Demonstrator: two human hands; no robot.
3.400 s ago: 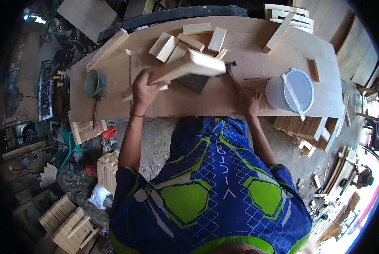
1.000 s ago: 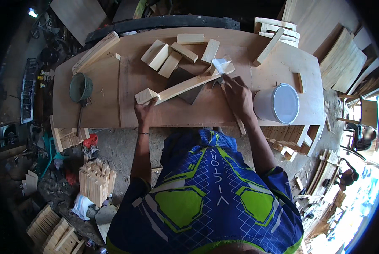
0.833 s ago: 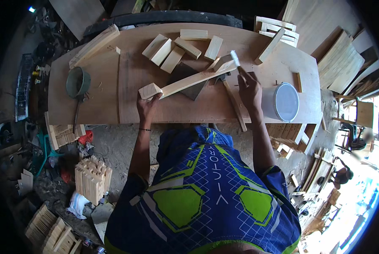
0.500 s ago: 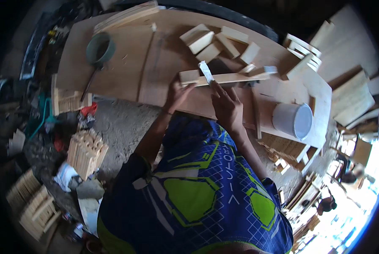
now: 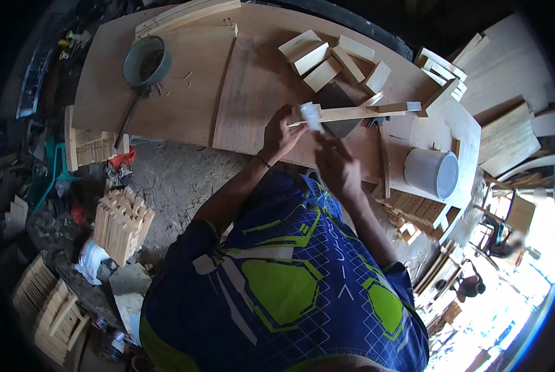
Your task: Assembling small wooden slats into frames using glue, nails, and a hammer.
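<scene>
My left hand [image 5: 282, 133] is closed around the near end of a pale wooden strip [image 5: 358, 113], held over the table's front part. White paste coats the strip's far right tip. In my right hand [image 5: 339, 168], smeared by motion, is a flat stick [image 5: 312, 116] with a white-coated end. That end overlaps the strip close to my left fingers; whether it touches the wood I cannot tell. A dark square sheet [image 5: 334, 104] lies beneath the strip. Several short wooden blocks [image 5: 322, 74] lie just beyond.
The wooden table [image 5: 172, 118] carries a greenish bucket [image 5: 142, 63] at left and a white bucket [image 5: 429, 172] at right. Beside them lie a hammer [image 5: 384, 158] and a long-handled tool [image 5: 127, 121]. Wood stacks [image 5: 123, 223] stand on the floor. People appear far right.
The stick's white end has moved right and down, nearer my body. My right hand has shifted slightly right and down. The view has shifted a little, and the strip appears further right.
</scene>
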